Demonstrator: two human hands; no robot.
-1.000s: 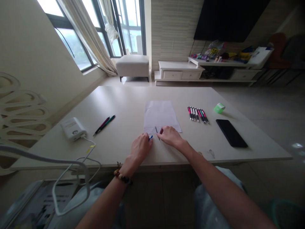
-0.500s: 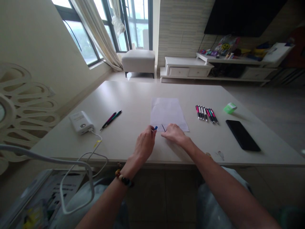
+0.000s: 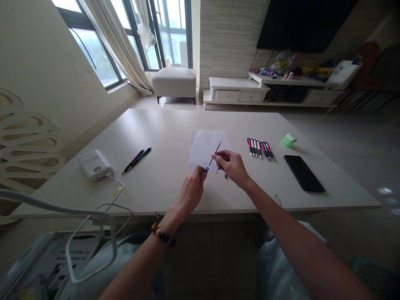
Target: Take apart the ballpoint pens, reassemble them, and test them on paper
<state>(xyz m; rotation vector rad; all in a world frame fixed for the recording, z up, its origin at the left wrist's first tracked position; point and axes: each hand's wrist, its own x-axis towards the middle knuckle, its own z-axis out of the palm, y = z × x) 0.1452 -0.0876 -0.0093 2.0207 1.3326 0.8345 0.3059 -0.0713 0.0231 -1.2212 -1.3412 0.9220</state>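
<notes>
My left hand [image 3: 191,186] pinches a small blue pen part [image 3: 206,169], most of it hidden by the fingers. A thin dark pen refill [image 3: 218,147] is held between the thumb and fingers of my right hand [image 3: 233,165]. It slants up to the right, its lower end close to the blue part; whether they touch I cannot tell. Both hands are over the near end of a white sheet of paper [image 3: 206,141] with printed lines along its near edge. A small dark piece [image 3: 226,176] lies on the table just below my right hand.
Several pens [image 3: 261,149] lie in a row right of the paper, near a green-and-white small box [image 3: 289,140] and a black phone [image 3: 303,173]. Two pens [image 3: 136,160] and a white power bank [image 3: 95,164] with a looping cable [image 3: 115,243] are at left on the white table [image 3: 162,129].
My right hand has risen from the table and now holds the refill up at a slant. My left hand keeps the blue part. The view has shifted slightly right.
</notes>
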